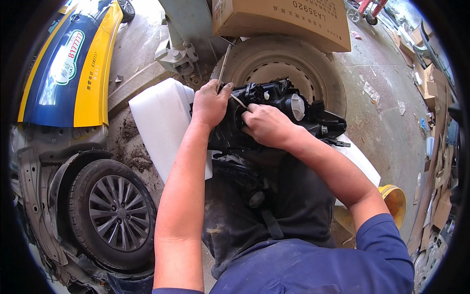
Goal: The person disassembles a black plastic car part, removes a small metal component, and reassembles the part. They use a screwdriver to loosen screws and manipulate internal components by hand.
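Observation:
A black car headlight assembly [274, 100], its back side up, lies in front of me with a white round cap [297, 107] on it. My left hand [211, 104] is closed at its left end around a thin, pale rod [224, 64] that sticks up past the fingers; its kind cannot be told. My right hand [268, 125] has its fingers curled at a dark round opening in the housing. A short whitish strip [238, 101] runs from near my left fingers to my right fingertips. What the right fingers grip is mostly hidden.
Behind the headlight lies a wheel [235, 61] with a cardboard box [284, 22] above it. White foam [159, 122] stands at the left. Further left is a damaged car with a tyre [115, 210] and a blue-yellow panel [68, 73]. A yellow bucket [393, 206] sits right; cardboard scraps line the right side.

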A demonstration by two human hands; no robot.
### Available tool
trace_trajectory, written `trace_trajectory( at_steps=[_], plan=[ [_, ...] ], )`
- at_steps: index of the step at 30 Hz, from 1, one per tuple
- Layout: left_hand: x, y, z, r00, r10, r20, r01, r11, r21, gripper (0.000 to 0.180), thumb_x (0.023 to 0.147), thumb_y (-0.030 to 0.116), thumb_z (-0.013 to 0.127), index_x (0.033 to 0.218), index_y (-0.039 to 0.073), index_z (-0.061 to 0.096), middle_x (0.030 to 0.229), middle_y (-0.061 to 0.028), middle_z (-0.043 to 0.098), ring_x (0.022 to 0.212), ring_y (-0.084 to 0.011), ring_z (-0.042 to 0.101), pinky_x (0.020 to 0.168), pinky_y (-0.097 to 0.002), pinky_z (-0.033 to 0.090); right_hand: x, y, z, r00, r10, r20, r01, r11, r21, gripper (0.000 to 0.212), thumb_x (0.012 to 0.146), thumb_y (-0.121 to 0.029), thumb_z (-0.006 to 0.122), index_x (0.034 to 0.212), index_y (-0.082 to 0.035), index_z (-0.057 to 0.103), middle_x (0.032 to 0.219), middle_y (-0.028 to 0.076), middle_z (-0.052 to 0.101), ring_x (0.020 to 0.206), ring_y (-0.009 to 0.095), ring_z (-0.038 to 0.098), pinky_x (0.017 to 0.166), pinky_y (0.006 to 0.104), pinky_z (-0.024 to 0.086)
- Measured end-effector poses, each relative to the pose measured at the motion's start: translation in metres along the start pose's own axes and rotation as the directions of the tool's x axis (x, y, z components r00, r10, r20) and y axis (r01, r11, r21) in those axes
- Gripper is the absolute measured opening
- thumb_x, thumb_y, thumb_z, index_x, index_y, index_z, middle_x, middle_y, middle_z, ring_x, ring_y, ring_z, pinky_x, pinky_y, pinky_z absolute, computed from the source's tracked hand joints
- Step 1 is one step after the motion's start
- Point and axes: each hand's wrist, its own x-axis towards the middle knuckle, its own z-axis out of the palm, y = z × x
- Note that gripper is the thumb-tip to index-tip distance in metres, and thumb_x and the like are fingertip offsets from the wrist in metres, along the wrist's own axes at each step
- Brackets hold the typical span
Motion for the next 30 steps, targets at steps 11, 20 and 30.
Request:
trace_trajectory(
  at_steps=[11, 20, 30],
  plan=[
    [0.002, -0.01, 0.006, 0.999, 0.031, -0.038, -0.029, 0.998, 0.053, 0.038, 0.109, 0.035, 0.078, 0.105, -0.002, 0.076, 0.092, -0.0253, 0.077, 0.082, -0.0408, 0.069, 0.082, -0.0474, 0.057, 0.004, -0.014, -0.004, 0.966, 0.249, 0.073, -0.252, 0.967, 0.034, 0.046, 0.112, -0.042, 0.068, 0.114, 0.002, 0.079, 0.118, 0.026, 0.08, 0.115, 0.043, 0.077, 0.103, 0.0531, 0.061],
    [0.006, -0.01, 0.005, 1.0, -0.001, 0.002, 0.0, 0.999, 0.054, 0.047, 0.107, 0.043, 0.075, 0.104, -0.004, 0.076, 0.108, -0.0331, 0.08, 0.11, -0.0536, 0.076, 0.098, -0.0578, 0.059, -0.008, -0.009, -0.009, 0.99, 0.141, 0.007, -0.141, 0.989, 0.041, 0.039, 0.105, -0.031, 0.078, 0.127, 0.0, 0.071, 0.125, 0.024, 0.074, 0.123, 0.044, 0.073, 0.107, 0.0539, 0.059],
    [0.006, -0.008, 0.005, 1.0, -0.005, 0.001, 0.005, 0.998, 0.064, 0.047, 0.108, 0.043, 0.075, 0.104, -0.003, 0.076, 0.109, -0.0326, 0.08, 0.111, -0.0526, 0.076, 0.099, -0.0576, 0.059, 0.0, -0.011, -0.004, 0.967, 0.243, 0.075, -0.247, 0.968, 0.039, 0.041, 0.108, -0.035, 0.075, 0.121, 0.004, 0.072, 0.123, 0.027, 0.078, 0.12, 0.046, 0.076, 0.105, 0.0553, 0.061]
  ],
)
